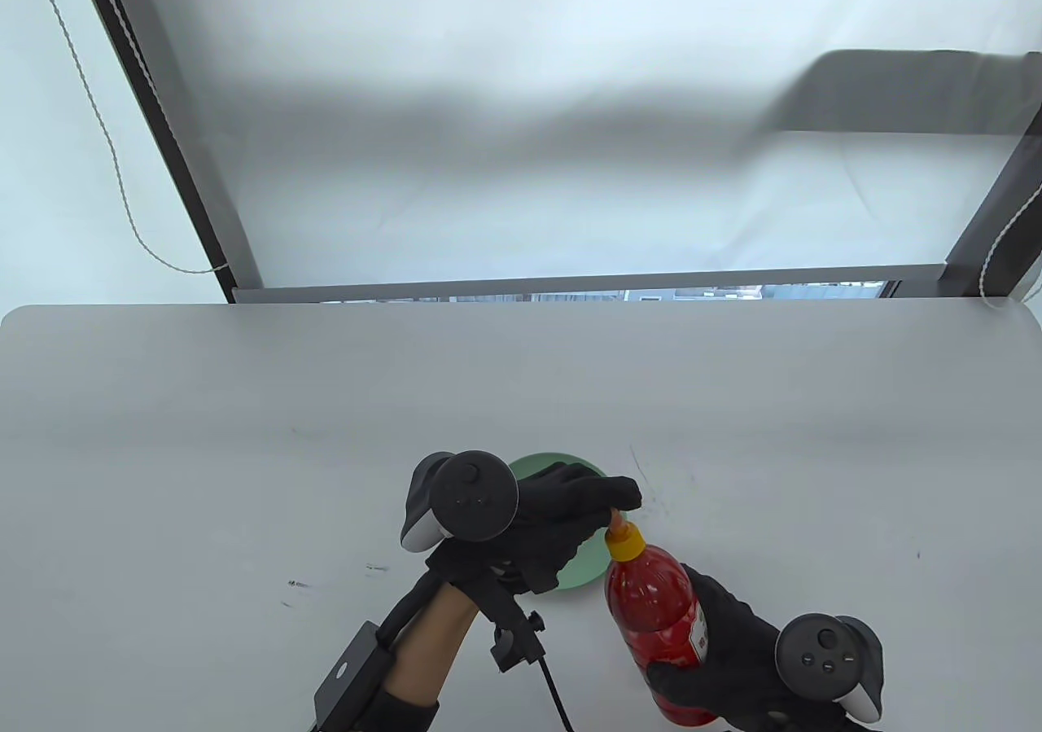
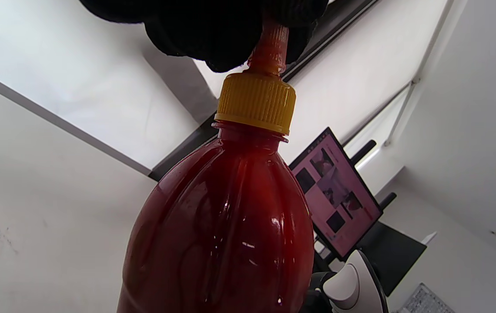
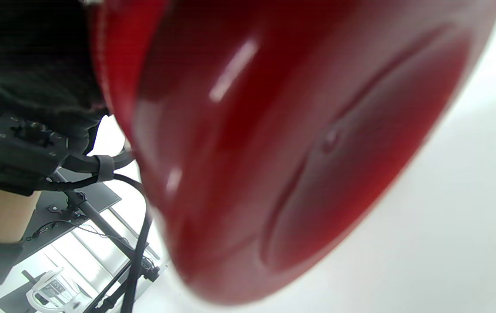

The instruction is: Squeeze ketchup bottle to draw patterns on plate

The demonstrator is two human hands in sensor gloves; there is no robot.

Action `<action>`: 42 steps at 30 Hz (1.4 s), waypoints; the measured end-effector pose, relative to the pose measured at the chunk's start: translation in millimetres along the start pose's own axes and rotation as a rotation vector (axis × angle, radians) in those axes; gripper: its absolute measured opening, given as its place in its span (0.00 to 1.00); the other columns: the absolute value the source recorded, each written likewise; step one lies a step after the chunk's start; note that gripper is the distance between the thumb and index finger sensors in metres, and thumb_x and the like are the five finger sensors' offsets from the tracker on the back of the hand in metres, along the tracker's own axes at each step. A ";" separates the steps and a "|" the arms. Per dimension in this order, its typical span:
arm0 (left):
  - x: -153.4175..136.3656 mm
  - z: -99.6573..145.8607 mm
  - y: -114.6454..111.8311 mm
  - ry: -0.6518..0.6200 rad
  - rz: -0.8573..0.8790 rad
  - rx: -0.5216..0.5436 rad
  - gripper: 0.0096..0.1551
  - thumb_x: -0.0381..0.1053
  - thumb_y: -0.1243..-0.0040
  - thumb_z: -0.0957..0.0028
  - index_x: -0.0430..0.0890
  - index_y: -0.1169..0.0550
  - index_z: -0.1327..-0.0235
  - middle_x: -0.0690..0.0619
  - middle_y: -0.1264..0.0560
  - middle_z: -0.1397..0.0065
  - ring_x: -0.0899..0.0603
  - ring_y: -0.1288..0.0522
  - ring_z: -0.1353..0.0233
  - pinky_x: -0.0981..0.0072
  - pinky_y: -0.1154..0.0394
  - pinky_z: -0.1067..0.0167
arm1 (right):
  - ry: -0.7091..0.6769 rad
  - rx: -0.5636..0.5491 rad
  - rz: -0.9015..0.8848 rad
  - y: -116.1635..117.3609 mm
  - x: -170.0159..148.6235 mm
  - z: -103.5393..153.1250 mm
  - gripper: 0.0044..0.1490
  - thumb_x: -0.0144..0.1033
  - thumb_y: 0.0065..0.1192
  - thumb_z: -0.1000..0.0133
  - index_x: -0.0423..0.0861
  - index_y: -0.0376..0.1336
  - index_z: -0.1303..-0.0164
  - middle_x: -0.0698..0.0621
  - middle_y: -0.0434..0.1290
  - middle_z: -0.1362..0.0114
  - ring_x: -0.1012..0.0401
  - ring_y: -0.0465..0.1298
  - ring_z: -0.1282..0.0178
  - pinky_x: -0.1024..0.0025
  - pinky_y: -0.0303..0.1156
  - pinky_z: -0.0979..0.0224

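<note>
A red ketchup bottle (image 1: 655,610) with a yellow cap (image 1: 626,546) and an orange nozzle tip (image 1: 618,526) is held tilted just right of a green plate (image 1: 582,573) near the table's front. My right hand (image 1: 737,667) grips the lower body of the bottle, whose base fills the right wrist view (image 3: 300,143). My left hand (image 1: 562,520) reaches over the plate and pinches the nozzle tip (image 2: 269,48) above the yellow cap (image 2: 255,103). The left hand hides most of the plate.
The grey table (image 1: 244,439) has faint dark scuff marks (image 1: 293,584) at front left and scratches (image 1: 643,471) right of the plate. A window frame and blind (image 1: 521,154) stand behind the table's far edge. A monitor (image 2: 335,195) shows in the left wrist view.
</note>
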State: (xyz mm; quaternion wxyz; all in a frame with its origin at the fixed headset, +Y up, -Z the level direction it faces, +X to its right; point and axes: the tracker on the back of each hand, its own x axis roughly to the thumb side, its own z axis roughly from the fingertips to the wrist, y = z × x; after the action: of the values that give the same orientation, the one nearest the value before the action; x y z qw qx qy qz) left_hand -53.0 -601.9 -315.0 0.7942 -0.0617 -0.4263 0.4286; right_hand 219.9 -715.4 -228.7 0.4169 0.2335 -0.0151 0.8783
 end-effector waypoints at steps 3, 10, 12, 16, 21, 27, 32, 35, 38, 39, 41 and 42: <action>-6.5 2.9 2.7 0.007 0.040 0.038 0.28 0.52 0.48 0.34 0.52 0.33 0.20 0.39 0.29 0.25 0.33 0.31 0.30 0.40 0.30 0.39 | -0.011 -0.028 0.006 -0.9 1.2 -0.5 0.72 0.68 0.79 0.49 0.35 0.50 0.12 0.32 0.66 0.19 0.41 0.75 0.25 0.37 0.75 0.23; -2.7 -1.2 -5.6 0.092 -0.059 0.149 0.31 0.64 0.41 0.40 0.46 0.27 0.32 0.45 0.21 0.39 0.36 0.25 0.38 0.42 0.28 0.46 | 0.011 -0.036 0.002 -2.6 0.2 -0.7 0.71 0.67 0.79 0.49 0.35 0.50 0.11 0.32 0.65 0.19 0.41 0.75 0.25 0.38 0.75 0.23; -1.8 -2.3 -6.8 0.088 -0.061 0.163 0.27 0.59 0.40 0.38 0.45 0.26 0.34 0.46 0.20 0.41 0.37 0.24 0.40 0.43 0.27 0.47 | 0.011 -0.037 0.006 -2.1 0.1 -0.5 0.71 0.68 0.79 0.49 0.35 0.50 0.11 0.31 0.65 0.19 0.41 0.75 0.25 0.38 0.75 0.24; -6.0 -2.5 -5.1 0.028 0.013 0.050 0.27 0.49 0.45 0.35 0.40 0.30 0.26 0.44 0.22 0.41 0.38 0.26 0.41 0.40 0.29 0.43 | 0.018 -0.035 0.004 -2.1 -0.2 -0.7 0.71 0.68 0.79 0.49 0.35 0.50 0.11 0.31 0.65 0.19 0.41 0.76 0.25 0.38 0.75 0.23; -12.8 2.8 -1.2 0.074 0.032 0.155 0.37 0.59 0.45 0.36 0.39 0.36 0.22 0.45 0.23 0.41 0.38 0.27 0.42 0.40 0.30 0.43 | 0.027 -0.047 -0.004 -3.0 -1.0 -0.7 0.71 0.67 0.79 0.49 0.34 0.50 0.12 0.31 0.65 0.19 0.41 0.76 0.26 0.38 0.75 0.23; -2.8 -1.7 -10.8 0.173 -0.124 0.200 0.31 0.64 0.40 0.41 0.43 0.25 0.36 0.49 0.19 0.52 0.40 0.23 0.49 0.41 0.27 0.49 | 0.026 -0.046 0.015 -2.0 -0.7 -0.9 0.71 0.67 0.80 0.49 0.35 0.49 0.11 0.31 0.65 0.19 0.40 0.75 0.25 0.38 0.76 0.24; -2.7 -4.1 -11.6 0.106 -0.087 0.092 0.26 0.51 0.43 0.37 0.38 0.28 0.31 0.49 0.20 0.50 0.41 0.23 0.47 0.41 0.27 0.48 | 0.042 -0.042 0.030 -2.1 -3.3 -1.4 0.71 0.66 0.80 0.48 0.34 0.49 0.11 0.31 0.64 0.19 0.40 0.74 0.24 0.38 0.76 0.24; -5.7 -4.3 -12.5 0.101 -0.071 0.073 0.28 0.48 0.45 0.35 0.38 0.31 0.25 0.50 0.21 0.48 0.40 0.24 0.46 0.40 0.28 0.46 | 0.053 -0.050 0.047 -2.5 -5.0 -1.9 0.71 0.65 0.81 0.48 0.34 0.49 0.11 0.30 0.64 0.18 0.40 0.74 0.24 0.38 0.75 0.24; -9.0 -2.4 -11.5 0.198 -0.103 0.180 0.37 0.60 0.43 0.38 0.38 0.32 0.25 0.49 0.20 0.50 0.41 0.24 0.48 0.41 0.28 0.48 | 0.063 -0.055 0.047 -2.8 -7.6 -2.6 0.71 0.65 0.81 0.48 0.34 0.49 0.11 0.30 0.63 0.18 0.39 0.74 0.24 0.38 0.75 0.23; -9.8 -2.1 -11.4 0.218 -0.115 0.195 0.37 0.63 0.42 0.39 0.39 0.31 0.27 0.49 0.20 0.51 0.40 0.24 0.49 0.41 0.28 0.49 | 0.065 -0.056 0.050 -2.8 -8.4 -2.8 0.71 0.65 0.81 0.48 0.35 0.48 0.11 0.30 0.63 0.18 0.39 0.73 0.24 0.38 0.75 0.23; -10.7 -2.0 -12.5 0.252 -0.135 0.197 0.36 0.65 0.42 0.41 0.40 0.27 0.33 0.49 0.19 0.53 0.40 0.23 0.50 0.41 0.27 0.50 | 0.069 -0.056 0.058 -2.6 -9.4 -3.6 0.71 0.64 0.81 0.48 0.35 0.48 0.11 0.30 0.63 0.18 0.39 0.73 0.23 0.37 0.75 0.23; -11.2 -2.4 -13.7 0.263 -0.154 0.205 0.34 0.66 0.42 0.41 0.41 0.26 0.35 0.50 0.19 0.55 0.41 0.23 0.51 0.41 0.27 0.51 | 0.070 -0.056 0.062 -2.2 -9.8 -3.9 0.71 0.64 0.81 0.48 0.35 0.48 0.11 0.30 0.63 0.18 0.39 0.73 0.23 0.37 0.75 0.23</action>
State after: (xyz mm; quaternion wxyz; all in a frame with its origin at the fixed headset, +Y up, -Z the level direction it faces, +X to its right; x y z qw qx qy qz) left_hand -45.7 -618.0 -317.1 0.8757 -0.0033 -0.2765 0.3959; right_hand 225.4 -720.3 -236.7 0.3962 0.1901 -0.0322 0.8977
